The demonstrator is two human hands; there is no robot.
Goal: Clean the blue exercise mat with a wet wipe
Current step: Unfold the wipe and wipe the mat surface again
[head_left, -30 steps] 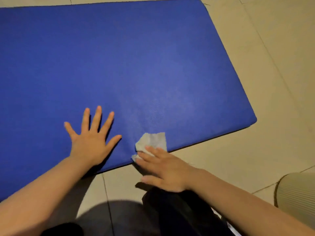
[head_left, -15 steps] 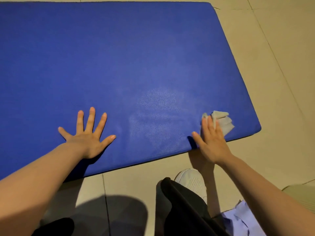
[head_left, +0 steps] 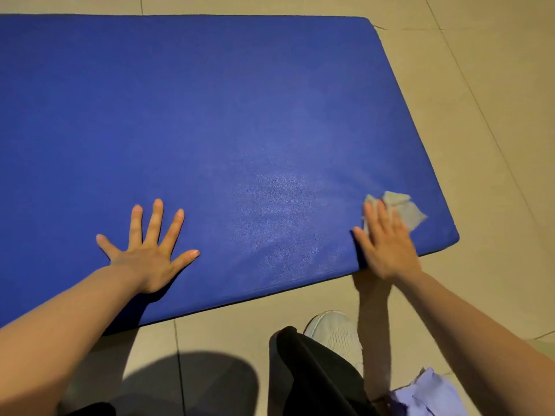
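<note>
The blue exercise mat (head_left: pixel 210 115) is lying flat on the tiled floor (head_left: pixel 495 130), taking up most of the view, w/ its near-right corner pointing toward the bottom right. A paler, damp-looking sheen is showing on the mat's surface approx. in the middle of the near part, between the two hands.

The wet wipe (head_left: pixel 404 210) is sitting crumpled on the mat near that near-right corner, a greyish-white wad. The right hand (head_left: pixel 387 244) is lying on top of it, fingers straight and close together, pressing the wipe down on the mat; the far part of the wipe is sticking out beyond the fingertips. The hand is a bit blurred, and its heel is hanging over the mat's near edge.

The left hand (head_left: pixel 150 253) is lying flat on the mat well apart from the wipe, palm down, fingers spread wide and straight, gripping nothing. Its forearm is crossing the near edge of the mat from the bottom left.

Below the mat, on the floor, a white shoe (head_left: pixel 339 334) is showing by the right arm, w/ a dark trouser leg (head_left: pixel 315 373) just beside it. A bit of pale lilac cloth (head_left: pixel 429 394) is sitting at the bottom right; can't tell what it is. A dark rounded shadow is falling on the tiles at the bottom centre.
</note>
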